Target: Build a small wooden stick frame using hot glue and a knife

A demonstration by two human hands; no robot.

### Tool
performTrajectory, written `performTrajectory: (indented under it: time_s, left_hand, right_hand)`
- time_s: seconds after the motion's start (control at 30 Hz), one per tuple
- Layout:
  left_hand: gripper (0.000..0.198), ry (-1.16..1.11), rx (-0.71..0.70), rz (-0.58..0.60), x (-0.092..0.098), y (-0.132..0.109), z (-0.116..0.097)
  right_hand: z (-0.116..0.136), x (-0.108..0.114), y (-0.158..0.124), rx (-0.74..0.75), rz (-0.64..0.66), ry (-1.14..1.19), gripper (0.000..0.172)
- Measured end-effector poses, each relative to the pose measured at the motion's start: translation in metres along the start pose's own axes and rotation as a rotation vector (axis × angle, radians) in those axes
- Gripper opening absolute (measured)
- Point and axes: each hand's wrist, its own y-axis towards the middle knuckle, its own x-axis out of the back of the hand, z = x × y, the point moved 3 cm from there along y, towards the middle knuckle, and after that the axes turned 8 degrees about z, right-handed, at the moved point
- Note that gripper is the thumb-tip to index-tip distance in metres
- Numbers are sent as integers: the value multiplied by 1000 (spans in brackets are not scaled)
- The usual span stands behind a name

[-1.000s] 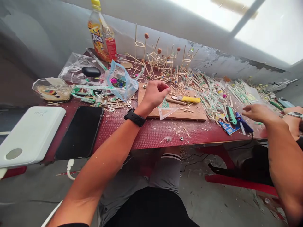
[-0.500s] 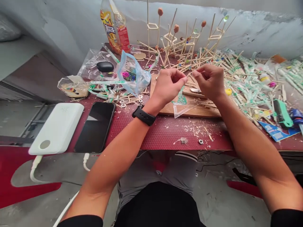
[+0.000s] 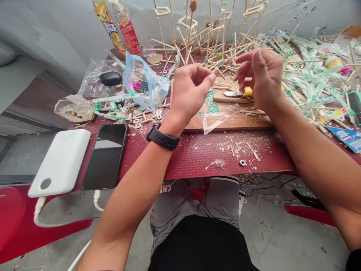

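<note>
Above the wooden board [image 3: 194, 123], my left hand [image 3: 187, 94] is closed in a pinch, thumb against forefinger. Whatever those fingertips hold, if anything, is too small to make out. My right hand [image 3: 265, 81] is raised to the right of it, fingers apart and nothing visible in them. Under the right hand lies a craft knife [image 3: 247, 92] with a yellow handle, partly hidden, near a thicker wooden stick [image 3: 231, 99]. A clear set square [image 3: 207, 126] rests at the board's front edge beside a green patterned piece [image 3: 212, 103]. Thin sticks lie behind it.
Stick frames [image 3: 187, 23] with beads and brown lumps stand along the wall. To the left are a blue-edged zip bag [image 3: 160, 86], a snack-labelled bottle [image 3: 128, 32], a phone [image 3: 105, 158] and a white power bank [image 3: 60, 162]. Green-marked plastic strips [image 3: 313, 88] heap at the right.
My hands have moved apart. The right one has shifted right and up and its fingers have opened; the left remains pinched. The camera view has tipped a little downward.
</note>
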Motion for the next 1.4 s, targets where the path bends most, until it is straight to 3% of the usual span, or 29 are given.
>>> performTrajectory:
  time_s: [0.13, 0.3, 0.57, 0.87, 1.2, 1.4]
  left_hand:
    - [20, -75, -7, -33, -4, -1, 2]
    - [30, -228, -33, -90, -9, -1, 6]
    - [32, -305, 54, -57, -15, -3, 6]
    - [33, -397, 110, -3, -23, -5, 5]
    - [34, -354, 54, 4, -25, -5, 9]
    - [36, -367, 60, 17, -26, -6, 8]
  right_hand:
    - [1, -12, -3, 50, 107, 67, 76]
    - [-5, -18, -1, 248, 83, 119, 64]
    - [-11, -21, 1, 236, 110, 99, 57]
    - [-5, -19, 0, 286, 103, 54, 17]
    - [-9, -19, 3, 283, 185, 24, 17]
    - [-8, -18, 3, 286, 171, 34, 28]
